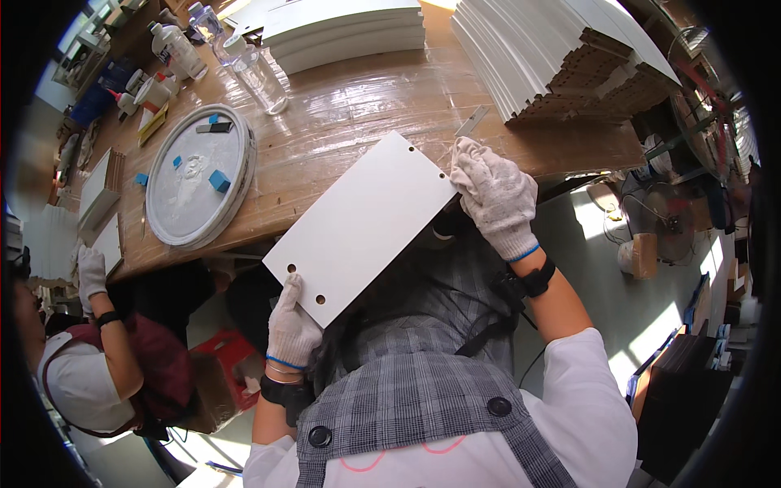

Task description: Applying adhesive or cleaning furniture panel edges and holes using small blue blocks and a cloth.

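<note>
A white rectangular board (366, 224) lies aslant in front of me, its far end over the table edge and its near end above my lap. Two larger holes show near its lower-left end and two small ones by the upper-right end. My left hand (293, 327), in a whitish knit glove, grips the lower-left end, thumb on top and fingers hidden beneath. At the upper-right corner, my gloved right hand (496, 199) is closed against the board's edge. Its fingers are bunched, and whatever they hold cannot be made out.
On the wooden table (358, 102) stand a round white lid (175, 207) with blue blocks and white paste, clear bottles (259, 77), and stacks of white boards (346, 37), (521, 57). A small metal scraper (472, 120) lies near the edge. A co-worker's gloved hand (91, 272) is at left.
</note>
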The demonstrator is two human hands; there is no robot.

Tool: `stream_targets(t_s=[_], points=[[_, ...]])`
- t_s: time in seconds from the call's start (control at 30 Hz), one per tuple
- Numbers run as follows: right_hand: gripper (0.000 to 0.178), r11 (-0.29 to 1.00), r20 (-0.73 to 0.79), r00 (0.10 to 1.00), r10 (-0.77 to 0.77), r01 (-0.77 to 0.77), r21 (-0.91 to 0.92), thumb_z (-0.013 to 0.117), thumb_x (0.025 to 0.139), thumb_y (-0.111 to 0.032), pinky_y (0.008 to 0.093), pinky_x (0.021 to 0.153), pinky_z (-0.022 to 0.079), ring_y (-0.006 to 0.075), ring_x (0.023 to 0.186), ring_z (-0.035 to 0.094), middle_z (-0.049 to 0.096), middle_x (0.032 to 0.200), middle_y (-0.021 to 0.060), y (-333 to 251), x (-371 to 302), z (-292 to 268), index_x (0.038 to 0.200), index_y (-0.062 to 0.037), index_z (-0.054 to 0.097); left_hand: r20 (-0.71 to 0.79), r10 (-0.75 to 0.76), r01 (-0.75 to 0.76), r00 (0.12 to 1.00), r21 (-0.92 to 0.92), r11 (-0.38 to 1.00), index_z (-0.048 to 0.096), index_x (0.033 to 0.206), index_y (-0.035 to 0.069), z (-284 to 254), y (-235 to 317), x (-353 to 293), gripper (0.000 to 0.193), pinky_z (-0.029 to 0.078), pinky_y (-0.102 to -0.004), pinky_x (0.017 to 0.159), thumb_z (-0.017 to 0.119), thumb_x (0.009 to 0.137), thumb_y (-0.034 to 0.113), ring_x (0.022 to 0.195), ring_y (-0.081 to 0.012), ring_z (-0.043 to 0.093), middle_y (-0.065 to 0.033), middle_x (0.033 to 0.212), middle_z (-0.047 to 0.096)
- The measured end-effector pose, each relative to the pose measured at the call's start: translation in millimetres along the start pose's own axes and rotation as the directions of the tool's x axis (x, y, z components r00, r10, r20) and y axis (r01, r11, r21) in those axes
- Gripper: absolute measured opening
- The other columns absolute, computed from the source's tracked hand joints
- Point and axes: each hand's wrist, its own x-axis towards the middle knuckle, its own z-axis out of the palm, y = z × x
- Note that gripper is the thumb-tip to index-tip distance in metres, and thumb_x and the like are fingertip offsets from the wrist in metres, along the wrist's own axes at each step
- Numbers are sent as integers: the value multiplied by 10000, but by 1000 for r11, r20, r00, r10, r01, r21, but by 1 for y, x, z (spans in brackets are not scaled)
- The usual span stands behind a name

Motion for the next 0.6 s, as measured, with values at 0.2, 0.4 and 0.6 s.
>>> stream_targets(t_s=[0.2, 0.4, 0.6], points=[[403, 991, 6, 995, 102, -102, 91, 720, 767, -211, 404, 862, 487, 292, 999, 589, 610, 1156, 95, -5, -7, -10, 1157, -144, 644, 4, -48, 48, 999, 12, 999, 445, 1309, 59, -8, -2, 0, 353, 464, -479, 1009, 495, 979, 172, 1171, -295, 557, -114, 1270, 551], [389, 958, -68, 984, 166, -145, 247, 695, 841, -153, 375, 896, 488, 264, 1029, 607, 610, 1192, 119, 11, -28, -12, 1210, -76, 601, 28, -50, 49, 998, 28, 998, 441, 1314, 40, -14, 0, 2, 364, 465, -463, 1016, 498, 976, 162, 1177, -283, 555, -126, 1277, 545], [401, -428, 705, 663, 250, -578, 695, 409, 1022, -227, 310, 987, 461, 203, 1141, 562, 540, 1279, 136, 16, -53, -29, 1313, 48, 443, 27, -21, 21, 999, 23, 1000, 440, 1311, 20, -26, 1, 1, 372, 466, -448, 1018, 508, 973, 160, 1172, -267, 557, -120, 1261, 549]])
